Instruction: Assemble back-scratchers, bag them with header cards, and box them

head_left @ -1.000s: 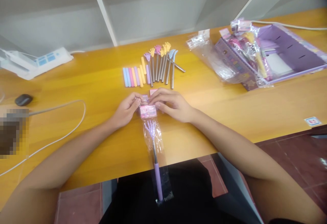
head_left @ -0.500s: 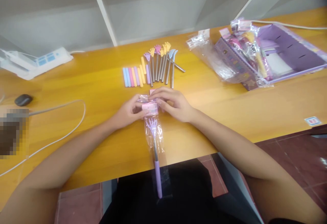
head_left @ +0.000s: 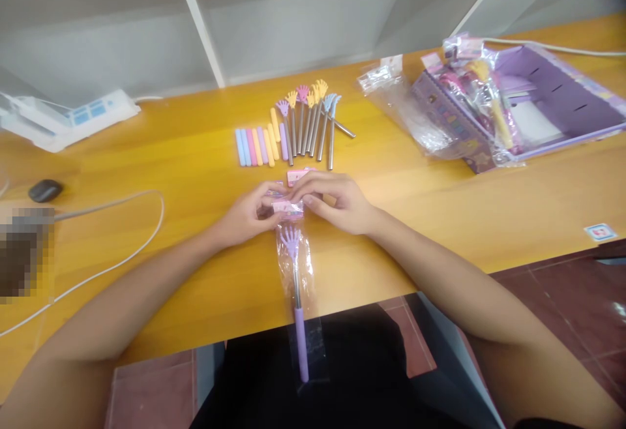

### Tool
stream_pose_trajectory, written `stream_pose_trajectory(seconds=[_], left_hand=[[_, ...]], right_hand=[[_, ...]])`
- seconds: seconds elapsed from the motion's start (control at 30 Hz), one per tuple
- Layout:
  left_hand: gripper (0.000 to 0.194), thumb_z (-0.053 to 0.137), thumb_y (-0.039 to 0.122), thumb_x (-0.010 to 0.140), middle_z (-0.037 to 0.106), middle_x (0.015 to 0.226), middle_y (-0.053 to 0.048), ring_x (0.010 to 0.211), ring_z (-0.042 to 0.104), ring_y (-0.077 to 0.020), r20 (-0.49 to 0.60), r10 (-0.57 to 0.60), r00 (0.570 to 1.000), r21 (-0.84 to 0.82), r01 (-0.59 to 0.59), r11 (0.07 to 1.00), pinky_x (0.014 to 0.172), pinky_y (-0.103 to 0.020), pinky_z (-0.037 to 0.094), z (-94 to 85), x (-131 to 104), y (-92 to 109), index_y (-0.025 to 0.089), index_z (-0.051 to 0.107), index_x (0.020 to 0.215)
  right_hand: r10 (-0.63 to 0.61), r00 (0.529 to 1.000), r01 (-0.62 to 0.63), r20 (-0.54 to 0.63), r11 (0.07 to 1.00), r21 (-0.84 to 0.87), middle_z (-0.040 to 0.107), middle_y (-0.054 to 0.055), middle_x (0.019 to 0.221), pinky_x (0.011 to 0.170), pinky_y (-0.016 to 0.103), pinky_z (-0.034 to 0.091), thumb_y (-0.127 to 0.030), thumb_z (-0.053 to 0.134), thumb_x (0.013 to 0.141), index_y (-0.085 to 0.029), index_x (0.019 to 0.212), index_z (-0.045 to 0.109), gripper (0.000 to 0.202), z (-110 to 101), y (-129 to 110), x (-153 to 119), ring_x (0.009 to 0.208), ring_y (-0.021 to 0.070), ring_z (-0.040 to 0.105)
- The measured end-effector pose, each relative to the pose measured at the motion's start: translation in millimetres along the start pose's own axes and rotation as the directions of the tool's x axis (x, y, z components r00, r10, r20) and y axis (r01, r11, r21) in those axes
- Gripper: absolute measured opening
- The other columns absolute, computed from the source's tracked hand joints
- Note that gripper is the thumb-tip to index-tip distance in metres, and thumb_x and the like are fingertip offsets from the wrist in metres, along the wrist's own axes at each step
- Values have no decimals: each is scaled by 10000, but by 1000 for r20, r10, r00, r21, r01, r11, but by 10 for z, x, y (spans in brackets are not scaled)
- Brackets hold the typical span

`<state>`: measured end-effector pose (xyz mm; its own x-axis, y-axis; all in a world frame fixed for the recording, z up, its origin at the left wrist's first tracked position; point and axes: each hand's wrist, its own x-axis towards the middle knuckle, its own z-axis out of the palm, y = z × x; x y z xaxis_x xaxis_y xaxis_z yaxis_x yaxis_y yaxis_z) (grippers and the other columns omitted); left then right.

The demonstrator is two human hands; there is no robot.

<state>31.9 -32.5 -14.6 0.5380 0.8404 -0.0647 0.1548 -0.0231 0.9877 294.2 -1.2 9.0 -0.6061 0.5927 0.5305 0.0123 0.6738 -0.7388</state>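
Observation:
A clear plastic bag (head_left: pixel 306 266) holds a purple hand-shaped scratcher (head_left: pixel 300 325) with a metal rod; its handle end hangs past the table edge. My left hand (head_left: pixel 254 214) pinches the left side of the pink header card (head_left: pixel 288 210) at the bag's top. At the card's right side, my right hand (head_left: pixel 337 202) has its thumb and fingers pressed together. Another pink card (head_left: pixel 297 177) lies just beyond my fingers. Farther back are several scratcher rods (head_left: pixel 312 122) with coloured hand heads, beside a row of pastel handles (head_left: pixel 257 147).
A purple box (head_left: pixel 562 96) with bagged scratchers stands at the back right, clear bags (head_left: pixel 411 109) beside it. On the left are a power strip (head_left: pixel 92 116), a black mouse (head_left: pixel 45 190) and a white cable (head_left: pixel 147 240). A sticker (head_left: pixel 600 232) lies near the right edge.
The header card's top now tilts differently between my fingers, and more of the pink card beyond them shows. The bagged handle has shifted slightly left.

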Motion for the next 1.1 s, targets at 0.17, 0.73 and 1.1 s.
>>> stream_pose_trajectory(seconds=[0.17, 0.73, 1.1], left_hand=[[402, 759, 332, 994, 780, 1141, -74, 874, 767, -168, -14, 26, 1000, 32, -26, 999, 799, -311, 598, -10, 5, 7, 236, 615, 1356], [313, 705, 364, 1026, 775, 1070, -53, 819, 728, -148, -36, 63, 997, 142, -58, 988, 740, -271, 547, -22, 7, 68, 212, 646, 1294], [304, 740, 363, 995, 745, 1042, -39, 739, 702, -129, -38, 4, 999, 38, -3, 999, 706, -273, 566, 0, 5, 118, 208, 641, 1237]], right_hand=[[-3, 1000, 2, 30, 999, 33, 791, 54, 1062, 899, 313, 574, -230, 573, 1097, -181, 1004, 753, 208, -6, -25, -1, 969, 143, 729], [73, 988, -70, 133, 997, -27, 778, 65, 1013, 744, 258, 518, -364, 496, 1136, -177, 934, 758, 380, 9, -26, -21, 780, 108, 634], [77, 989, -61, 124, 991, -122, 712, 37, 853, 736, 268, 486, -385, 468, 1147, -184, 885, 720, 416, -9, -41, -10, 730, 115, 594]])
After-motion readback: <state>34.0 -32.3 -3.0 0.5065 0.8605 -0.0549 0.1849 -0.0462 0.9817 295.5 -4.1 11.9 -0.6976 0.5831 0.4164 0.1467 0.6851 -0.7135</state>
